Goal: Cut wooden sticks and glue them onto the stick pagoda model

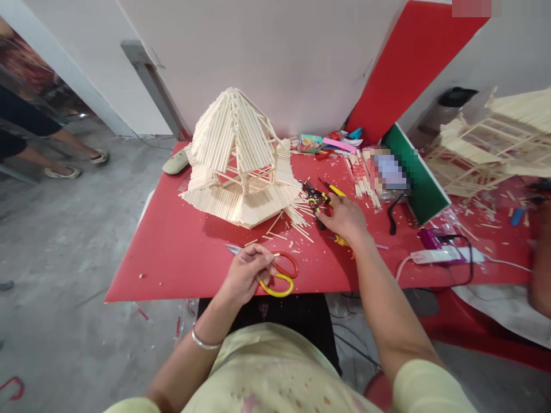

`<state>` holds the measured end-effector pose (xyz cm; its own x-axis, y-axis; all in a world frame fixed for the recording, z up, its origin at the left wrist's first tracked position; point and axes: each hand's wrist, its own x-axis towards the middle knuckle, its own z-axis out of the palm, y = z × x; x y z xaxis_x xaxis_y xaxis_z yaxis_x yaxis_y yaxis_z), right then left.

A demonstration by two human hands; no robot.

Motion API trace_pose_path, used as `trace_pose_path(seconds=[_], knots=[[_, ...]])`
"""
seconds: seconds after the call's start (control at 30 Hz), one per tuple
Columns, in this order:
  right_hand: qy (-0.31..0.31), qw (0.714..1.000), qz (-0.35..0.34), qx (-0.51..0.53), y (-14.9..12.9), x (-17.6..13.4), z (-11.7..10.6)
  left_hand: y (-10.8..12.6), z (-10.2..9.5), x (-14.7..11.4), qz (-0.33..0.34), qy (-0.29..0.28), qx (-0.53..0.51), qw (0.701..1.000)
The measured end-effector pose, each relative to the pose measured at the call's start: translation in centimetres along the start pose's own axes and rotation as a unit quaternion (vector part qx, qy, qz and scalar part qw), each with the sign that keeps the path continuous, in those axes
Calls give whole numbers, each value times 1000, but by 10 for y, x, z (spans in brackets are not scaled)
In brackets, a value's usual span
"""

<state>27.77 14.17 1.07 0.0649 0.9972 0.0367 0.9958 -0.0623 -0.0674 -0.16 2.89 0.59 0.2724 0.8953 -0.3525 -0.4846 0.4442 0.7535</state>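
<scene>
My left hand (249, 269) is closed in a pinch above the scissors (278, 285), which have one red and one yellow handle. A small pale bit shows at its thumb tip, too small to make out. My right hand (346, 219) reaches over the pliers (316, 196) with black and yellow handles; thumb and forefinger are apart, and whether they touch the handles is unclear. Behind the hands stands a pavilion model (235, 155) of pale wooden sticks, with a pointed roof and a wide lower skirt. Loose sticks (301, 221) lie between the model and the pliers.
The red table (172, 258) carries a green-and-white board (415, 172), bundled sticks (364, 178), a power strip (447, 254) with cables, and a pale oval case (175, 163). Another stick model (486, 143) stands at right, near a person's arm (540, 269). Someone's legs (64, 137) are at left.
</scene>
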Motion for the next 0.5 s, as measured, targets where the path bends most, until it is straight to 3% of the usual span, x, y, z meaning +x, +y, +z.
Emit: trace_pose_path(seconds=[0.1,0.17,0.37,0.5], knots=[[-100,994,21,-26,6,21,7,1,-1,0,11,8,-10,1000],[-132,990,19,-34,7,28,10,1,-3,0,19,16,-15,1000],[-139,990,16,-30,9,44,14,-2,-11,-2,38,17,-12,999],[-130,991,21,-13,15,55,5,3,-11,-9,58,3,-16,998]])
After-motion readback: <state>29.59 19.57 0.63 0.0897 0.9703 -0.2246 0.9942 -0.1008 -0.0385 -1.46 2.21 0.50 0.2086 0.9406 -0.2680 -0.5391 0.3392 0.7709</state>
